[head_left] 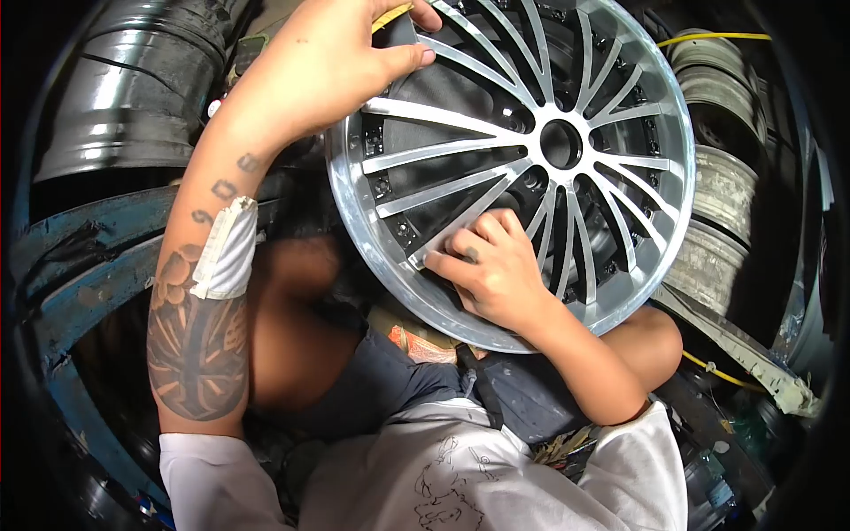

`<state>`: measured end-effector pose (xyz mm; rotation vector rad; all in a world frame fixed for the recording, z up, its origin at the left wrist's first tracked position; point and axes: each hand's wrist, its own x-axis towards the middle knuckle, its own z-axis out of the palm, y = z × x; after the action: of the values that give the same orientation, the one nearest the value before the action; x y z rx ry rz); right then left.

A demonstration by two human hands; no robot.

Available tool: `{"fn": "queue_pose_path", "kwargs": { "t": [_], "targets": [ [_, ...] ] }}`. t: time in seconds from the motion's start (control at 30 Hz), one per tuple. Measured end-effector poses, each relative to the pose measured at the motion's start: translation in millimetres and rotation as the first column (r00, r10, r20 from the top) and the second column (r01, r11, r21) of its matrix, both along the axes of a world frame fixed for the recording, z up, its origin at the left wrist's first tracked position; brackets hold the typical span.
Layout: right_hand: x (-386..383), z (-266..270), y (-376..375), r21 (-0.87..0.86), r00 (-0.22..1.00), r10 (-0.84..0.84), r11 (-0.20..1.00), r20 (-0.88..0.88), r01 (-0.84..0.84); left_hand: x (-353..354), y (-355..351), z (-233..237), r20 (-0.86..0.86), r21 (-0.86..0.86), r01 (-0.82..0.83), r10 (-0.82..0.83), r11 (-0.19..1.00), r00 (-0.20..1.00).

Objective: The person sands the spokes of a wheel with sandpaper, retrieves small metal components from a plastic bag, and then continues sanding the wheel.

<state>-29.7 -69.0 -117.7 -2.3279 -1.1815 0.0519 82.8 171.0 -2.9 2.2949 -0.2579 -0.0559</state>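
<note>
A large alloy wheel [405, 104] with bright, paired spokes and dark recesses rests tilted over my lap. My left hand [354, 62] is at its upper left edge, thumb reaching over the rim toward a spoke. A thin grey piece with a yellow edge [392, 16] is gripped between that thumb and the fingers, partly cut off by the frame. My right hand [496, 265] is closed low on the wheel, curled fingers pressed at the outer end of a lower-left spoke [474, 212]. What those fingers hold, if anything, I cannot tell.
Stacked dark glossy rims [133, 88] stand at the left, above a worn blue metal frame [88, 292]. Dull grey rims [722, 186] are stacked at the right. A yellow hose [717, 36] runs behind them. A worn pale strip [753, 354] lies at the lower right.
</note>
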Motion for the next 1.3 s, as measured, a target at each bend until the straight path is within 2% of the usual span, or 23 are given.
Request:
{"fn": "queue_pose_path", "kwargs": {
  "t": [0.13,0.2,0.23,0.3,0.37,0.4,0.47,0.5,0.53,0.6,0.63,0.7,0.73,0.8,0.87,0.93,0.97,1.0,1.03,1.1,1.17,1.2,1.3],
  "targets": [
    [-0.2,-0.9,0.8,0.039,1.000,-0.007,0.999,-0.004,0.007,6.5,9.1,-19.8,-0.040,0.001,0.115,-0.115,0.993,0.993],
    [-1.7,-2.4,-2.8,0.060,1.000,-0.021,0.998,-0.008,0.022,7.0,9.0,-27.2,-0.045,0.065,0.056,-0.053,0.996,0.998],
    [2.8,-3.6,1.9,0.072,1.000,-0.021,0.997,0.003,0.021,7.9,14.1,-37.2,0.073,0.081,0.070,-0.076,0.994,0.994],
    [10.5,1.8,8.2,0.082,0.998,-0.059,0.995,0.008,0.059,6.9,14.0,-37.3,-0.068,0.048,0.096,-0.093,0.994,0.993],
    [25.7,20.8,3.9,0.219,0.982,-0.188,0.959,0.019,0.180,8.0,7.7,-36.3,-0.188,0.034,0.129,-0.121,0.991,0.975],
    [32.6,30.9,-3.7,0.259,0.969,-0.244,0.939,0.041,0.225,6.3,3.3,-35.7,-0.144,0.066,0.179,-0.168,0.982,0.975],
    [44.4,47.6,-13.3,0.303,0.925,-0.377,0.887,0.040,0.349,3.0,-7.4,-36.5,-0.302,-0.210,0.183,-0.242,0.960,0.922],
    [50.3,51.9,-15.3,0.367,0.916,-0.400,0.848,-0.030,0.383,-1.1,-16.1,-34.8,-0.275,-0.430,0.210,-0.349,0.878,0.896],
    [55.6,55.3,-18.0,0.424,0.900,-0.423,0.800,-0.103,0.425,-3.0,-23.1,-35.2,-0.300,-0.502,0.203,-0.389,0.841,0.871],
    [63.5,56.3,-21.7,0.515,0.891,-0.437,0.739,-0.127,0.435,-7.1,-35.8,-36.6,-0.146,-0.446,0.282,-0.381,0.849,0.913],
    [66.8,57.2,-23.9,0.539,0.890,-0.431,0.720,-0.147,0.437,-9.5,-42.3,-26.0,-0.221,-0.459,0.232,-0.363,0.857,0.905],
    [69.3,62.6,-27.0,0.587,0.887,-0.411,0.672,-0.213,0.452,-11.1,-50.3,-21.4,-0.149,-0.484,0.251,-0.362,0.838,0.920],
    [72.5,60.9,-31.4,0.601,0.897,-0.350,0.666,-0.271,0.441,-12.4,-54.6,-19.7,-0.111,-0.498,0.260,-0.359,0.827,0.927],
    [64.3,69.4,-33.2,0.575,0.648,-0.104,0.371,-0.755,0.729,-21.5,-67.0,-13.5,-0.071,-0.552,0.228,-0.317,0.802,0.946],
    [62.8,63.8,-41.9,0.552,0.487,0.297,0.204,-0.822,0.808,-33.5,-84.4,-14.3,0.013,-0.586,0.187,-0.222,0.788,0.975],
    [58.5,56.2,-45.3,0.456,0.344,0.442,0.177,-0.828,0.872,-43.0,-94.4,-19.6,0.103,-0.483,0.235,-0.211,0.843,0.972],
    [55.0,58.8,-45.8,0.500,0.387,0.473,0.138,-0.792,0.855,-44.0,-99.1,-22.9,0.097,-0.461,0.253,-0.235,0.850,0.967],
    [55.3,60.7,-49.4,0.514,0.430,0.340,0.212,-0.836,0.831,-45.3,-102.4,-27.5,0.091,-0.439,0.271,-0.257,0.857,0.962],
    [56.2,62.5,-54.7,0.515,0.475,0.202,0.288,-0.857,0.807,-44.1,-103.5,-32.4,0.046,-0.517,0.237,-0.249,0.823,0.967],
    [57.4,65.9,-60.3,0.509,0.588,-0.074,0.421,-0.805,0.750,-37.1,-101.5,-37.9,-0.025,-0.534,0.138,-0.179,0.834,0.983],
    [56.5,68.2,-62.1,0.458,0.531,-0.069,0.420,-0.845,0.783,-28.9,-98.7,-36.1,-0.131,-0.561,0.071,-0.173,0.825,0.976],
    [54.8,64.9,-63.1,0.426,0.502,-0.081,0.426,-0.861,0.798,-28.4,-94.1,-29.2,-0.405,-0.581,-0.080,-0.202,0.810,0.892],
    [51.3,64.2,-63.1,0.403,0.507,-0.136,0.450,-0.851,0.797,-27.2,-100.7,-40.5,-0.327,-0.661,-0.018,-0.266,0.751,0.907]
  ]
}}
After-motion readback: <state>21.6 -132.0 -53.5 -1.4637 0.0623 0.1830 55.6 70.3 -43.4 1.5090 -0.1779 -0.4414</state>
